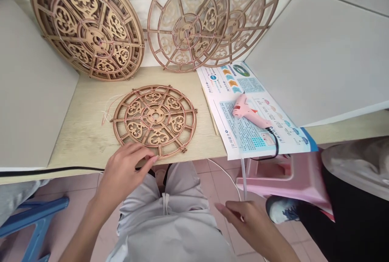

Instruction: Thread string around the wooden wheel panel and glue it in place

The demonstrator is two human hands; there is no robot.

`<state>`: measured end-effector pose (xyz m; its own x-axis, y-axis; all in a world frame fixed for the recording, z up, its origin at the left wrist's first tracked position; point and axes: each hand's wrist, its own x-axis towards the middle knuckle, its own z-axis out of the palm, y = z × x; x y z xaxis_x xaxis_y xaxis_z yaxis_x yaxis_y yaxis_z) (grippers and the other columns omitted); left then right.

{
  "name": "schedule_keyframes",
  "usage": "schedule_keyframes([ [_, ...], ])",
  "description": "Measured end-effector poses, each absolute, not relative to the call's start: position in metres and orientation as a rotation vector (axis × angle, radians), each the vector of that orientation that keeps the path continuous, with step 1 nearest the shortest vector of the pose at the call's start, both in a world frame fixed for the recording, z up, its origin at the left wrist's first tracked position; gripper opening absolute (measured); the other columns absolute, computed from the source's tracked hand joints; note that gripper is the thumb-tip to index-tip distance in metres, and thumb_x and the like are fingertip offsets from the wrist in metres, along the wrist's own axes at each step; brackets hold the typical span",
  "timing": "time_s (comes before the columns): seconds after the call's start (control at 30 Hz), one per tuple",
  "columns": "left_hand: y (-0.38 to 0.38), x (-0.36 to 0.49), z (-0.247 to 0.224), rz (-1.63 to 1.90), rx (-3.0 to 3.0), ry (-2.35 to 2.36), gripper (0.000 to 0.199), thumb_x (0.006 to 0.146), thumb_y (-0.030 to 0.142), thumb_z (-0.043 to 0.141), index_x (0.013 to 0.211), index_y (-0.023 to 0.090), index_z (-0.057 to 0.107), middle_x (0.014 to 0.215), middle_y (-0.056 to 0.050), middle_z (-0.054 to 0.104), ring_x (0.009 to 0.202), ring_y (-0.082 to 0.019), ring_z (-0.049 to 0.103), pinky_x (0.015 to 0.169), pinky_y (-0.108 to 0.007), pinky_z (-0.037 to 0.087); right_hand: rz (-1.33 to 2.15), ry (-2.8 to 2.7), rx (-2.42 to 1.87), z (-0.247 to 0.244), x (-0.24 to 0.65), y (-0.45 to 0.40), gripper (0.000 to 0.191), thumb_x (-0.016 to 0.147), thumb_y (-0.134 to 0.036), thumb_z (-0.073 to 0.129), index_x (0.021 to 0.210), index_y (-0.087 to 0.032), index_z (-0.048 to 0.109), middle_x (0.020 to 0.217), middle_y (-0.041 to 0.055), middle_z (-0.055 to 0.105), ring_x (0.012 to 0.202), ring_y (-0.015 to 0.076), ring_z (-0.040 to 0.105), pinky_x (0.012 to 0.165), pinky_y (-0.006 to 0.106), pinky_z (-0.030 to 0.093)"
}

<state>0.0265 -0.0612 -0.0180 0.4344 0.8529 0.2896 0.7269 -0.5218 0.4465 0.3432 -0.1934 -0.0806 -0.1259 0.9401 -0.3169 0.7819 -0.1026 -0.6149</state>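
Observation:
A round openwork wooden disc with scroll ornaments lies flat near the table's front edge, and thin reddish and whitish wires run around it and trail off its left side. My left hand is at the disc's lower left rim, thumb and fingertips drawn together; what is between them is too small to make out. Below the table edge, over the floor right of my lap, my right hand is closed, its contents hidden. A white cord passes behind this hand.
Larger similar wooden wheels lean at the back. On a printed sheet at the right lies a pink glue gun with a clear stick and black cable. White panels flank the table. Stools and people's legs are beside me.

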Motion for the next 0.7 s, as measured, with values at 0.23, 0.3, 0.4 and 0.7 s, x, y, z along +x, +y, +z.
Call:
schedule_keyframes([
  [0.23,-0.058,0.031,-0.014,0.608,2.376,1.385,0.011,0.097,0.027,0.064,0.087,0.023,0.068,0.088,0.004,0.068,0.083,-0.013,0.061,0.074,-0.025,0.042,0.259,-1.779,-1.219,-0.041,0.264,-0.131,0.017,0.092,-0.006,0.063,0.106,-0.016,0.066,0.089,0.0058,0.069,0.091,0.0178,0.06,0.082,0.031,0.049],
  [0.3,-0.057,0.031,-0.014,0.573,2.353,1.406,0.009,0.095,0.026,0.064,0.087,0.022,0.066,0.085,0.004,0.067,0.079,-0.012,0.061,0.071,-0.024,0.042,0.119,-1.862,-1.145,-0.042,0.248,-0.112,0.023,0.092,-0.007,0.064,0.113,-0.015,0.066,0.102,0.009,0.072,0.104,0.0229,0.06,0.09,0.038,0.047],
  [0.4,-0.053,0.032,-0.014,0.511,2.334,1.426,0.004,0.094,0.027,0.066,0.094,0.023,0.066,0.084,0.004,0.066,0.074,-0.012,0.06,0.066,-0.024,0.042,0.046,-1.976,-1.107,-0.052,0.239,-0.095,0.019,0.095,-0.016,0.065,0.114,-0.016,0.068,0.11,0.0094,0.072,0.111,0.0243,0.058,0.096,0.043,0.046],
  [0.7,-0.044,0.031,-0.011,0.4,2.439,1.383,0.017,0.097,0.036,0.065,0.087,0.024,0.071,0.086,0.003,0.068,0.07,-0.012,0.059,0.062,-0.025,0.035,0.017,-2.065,-1.059,-0.058,0.247,-0.087,0.02,0.095,-0.015,0.066,0.114,-0.016,0.07,0.111,0.0071,0.074,0.112,0.0222,0.059,0.095,0.041,0.043],
])
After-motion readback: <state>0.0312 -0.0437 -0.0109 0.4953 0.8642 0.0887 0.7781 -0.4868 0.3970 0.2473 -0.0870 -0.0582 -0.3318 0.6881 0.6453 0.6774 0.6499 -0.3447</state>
